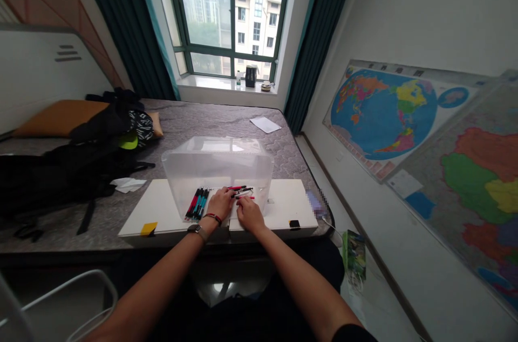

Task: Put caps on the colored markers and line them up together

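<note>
A clear plastic bin (218,166) lies on its side with its opening toward me. Inside it, to the left, several pens (197,203) in red, black and teal lie side by side in a row. Just right of that row my left hand (220,203) has bent fingers closed at the ends of a few loose pens (243,190). My right hand (250,214) is beside it, fingers curled at a red pen (247,198). The fingertips are small and partly hidden among these pens. A watch and a band circle my left wrist.
Two white boxes (293,196) under the bin sit on a grey mattress (210,115). Black bags and clothes (81,153) and a crumpled tissue (128,184) lie left. A white sheet (265,124) lies behind. Wall maps (384,110) hang right.
</note>
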Demonstrator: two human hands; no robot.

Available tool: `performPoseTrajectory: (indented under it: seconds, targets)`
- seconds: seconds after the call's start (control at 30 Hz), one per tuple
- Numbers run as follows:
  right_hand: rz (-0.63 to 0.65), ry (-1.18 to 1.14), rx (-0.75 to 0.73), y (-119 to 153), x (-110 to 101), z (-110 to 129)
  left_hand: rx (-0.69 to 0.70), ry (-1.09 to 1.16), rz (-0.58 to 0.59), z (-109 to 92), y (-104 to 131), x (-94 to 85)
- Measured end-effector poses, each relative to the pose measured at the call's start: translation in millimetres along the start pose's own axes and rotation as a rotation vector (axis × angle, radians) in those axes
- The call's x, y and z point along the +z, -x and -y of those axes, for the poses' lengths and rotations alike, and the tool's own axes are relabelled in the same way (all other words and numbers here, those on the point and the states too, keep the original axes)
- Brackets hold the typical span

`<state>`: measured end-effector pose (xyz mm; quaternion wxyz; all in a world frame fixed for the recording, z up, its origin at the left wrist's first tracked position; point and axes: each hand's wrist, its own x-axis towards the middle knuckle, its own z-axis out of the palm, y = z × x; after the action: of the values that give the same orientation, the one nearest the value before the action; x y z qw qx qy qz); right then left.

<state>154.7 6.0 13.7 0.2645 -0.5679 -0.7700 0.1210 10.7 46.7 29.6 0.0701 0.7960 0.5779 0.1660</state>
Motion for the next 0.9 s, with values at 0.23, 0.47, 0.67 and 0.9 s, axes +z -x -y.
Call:
performPoseTrajectory:
  seconds: [0.23,0.47,0.67,0.9]
  targets:
    - [-0.011,0.0,-0.011,0,1,-1,-0.018,-0.018,-0.017,7,-3,2.1]
    - [-0.035,-0.017,-0.017,1,2,-3,-0.051,0.214,-0.148,14,1,-5.6]
    - [-0.043,-0.025,-0.015,2,3,-3,-0.258,0.724,-0.276,14,14,6.2]
    - [-0.081,-0.066,-0.031,3,7,-7,-0.277,1.099,-0.403,22,20,24.6]
